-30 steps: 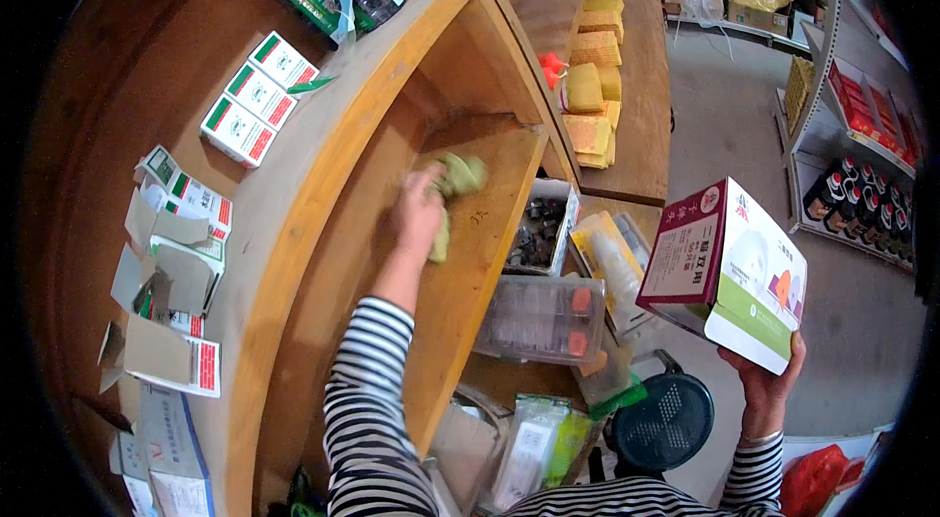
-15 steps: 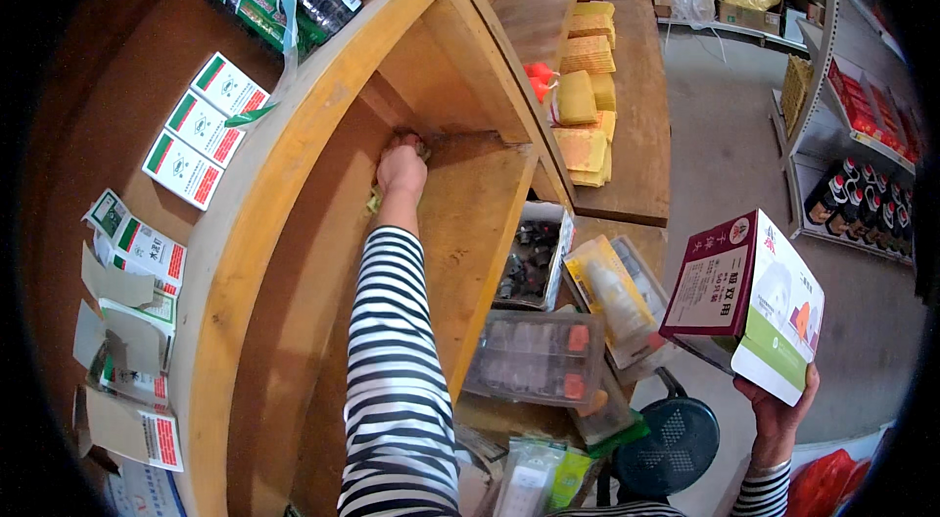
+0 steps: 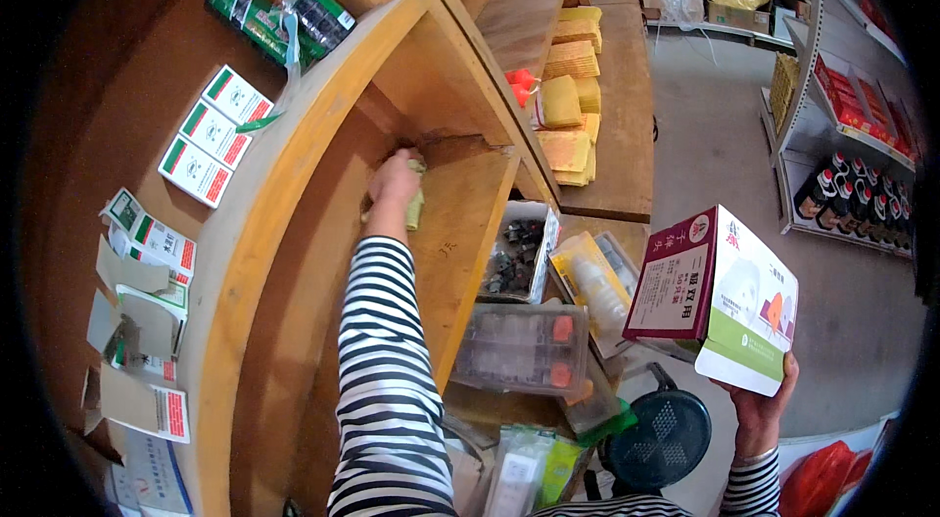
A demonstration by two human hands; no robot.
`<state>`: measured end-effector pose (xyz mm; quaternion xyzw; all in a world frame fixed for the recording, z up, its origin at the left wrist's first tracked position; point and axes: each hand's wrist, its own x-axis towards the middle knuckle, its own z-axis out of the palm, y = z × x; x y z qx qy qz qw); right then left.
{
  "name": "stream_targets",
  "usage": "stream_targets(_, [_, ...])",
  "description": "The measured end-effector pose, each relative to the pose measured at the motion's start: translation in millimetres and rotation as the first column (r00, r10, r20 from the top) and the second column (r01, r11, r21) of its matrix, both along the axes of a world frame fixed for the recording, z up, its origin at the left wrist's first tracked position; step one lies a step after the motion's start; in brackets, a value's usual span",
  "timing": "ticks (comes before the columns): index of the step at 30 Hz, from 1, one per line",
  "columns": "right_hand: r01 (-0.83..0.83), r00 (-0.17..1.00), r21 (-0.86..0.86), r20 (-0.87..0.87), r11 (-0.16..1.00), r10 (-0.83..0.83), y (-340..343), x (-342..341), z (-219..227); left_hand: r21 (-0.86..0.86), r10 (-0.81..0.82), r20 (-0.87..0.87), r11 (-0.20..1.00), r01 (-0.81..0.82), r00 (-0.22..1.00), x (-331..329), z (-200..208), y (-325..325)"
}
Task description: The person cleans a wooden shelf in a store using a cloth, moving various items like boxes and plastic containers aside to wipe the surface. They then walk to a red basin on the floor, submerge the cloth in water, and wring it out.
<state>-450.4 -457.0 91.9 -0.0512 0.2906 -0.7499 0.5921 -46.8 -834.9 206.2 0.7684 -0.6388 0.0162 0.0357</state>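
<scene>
My left hand (image 3: pixel 394 182) reaches into the wooden shelf compartment, near its back corner. Its fingers are closed on a yellow-green cloth (image 3: pixel 415 202), which is pressed against the shelf board (image 3: pixel 460 213); part of the cloth is hidden under the hand. Out to the right, my right hand (image 3: pixel 762 409) grips the lower edge of a cardboard box (image 3: pixel 749 297) with white, green and maroon sides. The box is tilted and held in the air beside the shelves. Most of the right fingers are behind it.
Small white, green and red boxes (image 3: pixel 211 135) line the upper left shelf, several torn open. Below the compartment's front edge lie a clear plastic organizer (image 3: pixel 519 346) and a carton of small dark parts (image 3: pixel 519 253). A dark round stool (image 3: pixel 656 437) stands under the held box.
My left hand has drawn slightly out of the back corner, and more of the cloth now shows beside it. The held box sits a little further left in the picture, as the view has shifted.
</scene>
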Motion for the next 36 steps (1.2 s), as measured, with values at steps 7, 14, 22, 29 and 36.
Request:
stream_targets(7, [-0.030, 0.999, -0.016, -0.028, 0.999, 0.029, 4.8, -4.9, 8.6, -0.222, -0.509, 0.002, 0.839, 0.496, 0.861, -87.9, -22.3, 35.8])
stream_targets(14, [-0.114, 0.979, 0.025, -0.165, 0.993, 0.117, -14.9, 13.7, 36.5, 0.022, -0.696, -0.307, 0.677, 0.736, 0.649, -102.8, -9.7, 83.9])
stream_targets(22, [-0.323, 0.920, -0.067, -0.257, 0.944, 0.296, -81.8, 60.9, 74.7, -0.009, -0.290, -0.848, 0.845, 0.534, 0.444, -15.0, 23.2, 277.6])
stream_targets(29, [-0.474, 0.844, -0.069, -0.319, 0.878, 0.431, -158.4, 144.9, 91.5, 0.081, 0.015, -0.906, 0.987, 0.139, 0.422, 34.5, 14.9, 463.2])
stream_targets(36, [-0.423, 0.826, -0.001, -0.411, 0.906, 0.385, -201.8, 202.4, 102.5, 0.128, 0.202, -0.917, 0.966, -0.225, 0.344, 42.8, -7.7, 573.0])
